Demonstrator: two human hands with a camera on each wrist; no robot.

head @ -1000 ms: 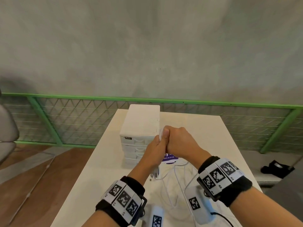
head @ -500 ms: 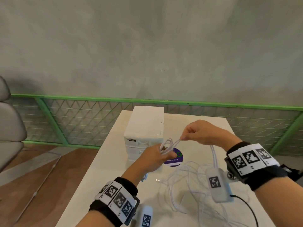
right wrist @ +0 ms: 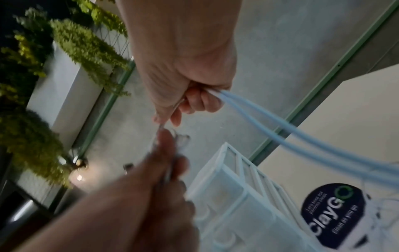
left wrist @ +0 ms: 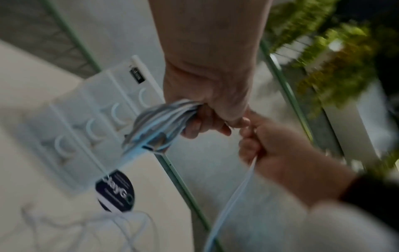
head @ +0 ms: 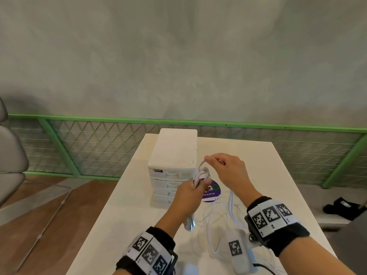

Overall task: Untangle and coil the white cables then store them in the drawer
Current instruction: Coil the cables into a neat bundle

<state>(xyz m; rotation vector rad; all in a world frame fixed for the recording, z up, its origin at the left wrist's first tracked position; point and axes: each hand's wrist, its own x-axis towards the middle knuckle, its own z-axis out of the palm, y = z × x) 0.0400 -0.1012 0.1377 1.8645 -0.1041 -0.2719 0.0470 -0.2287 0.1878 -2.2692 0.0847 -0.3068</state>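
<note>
**Coiling in hand, drawers not yet opened**

The coil (head: 200, 175) of white cable sits in my left hand (head: 189, 195), whose grip is clenched round the gathered loops; they stand up above the fist and a tail hangs out below it. Just above that grip, my right hand (head: 228, 171) pinches the cable's running length at the top of the loops, and from its palm the strand drops away toward the table (head: 123, 225). The left wrist view shows the same thing: bundle bunched in the left fist, right fingers touching it.

Below and on the near side of both grips, the loose cables (head: 222, 221) lie in a tangle on the table. Beyond the left grip stands the drawer unit (head: 172, 155), with every drawer front flush as far as I can tell, and a round purple sticker (head: 213, 192) lies beside it.

I judge I'm mid-coil. The next move calls for laying the pinched length over the loops and trapping it under the left thumb, then sliding the right grip down for more slack without dragging the tangle along.
</note>
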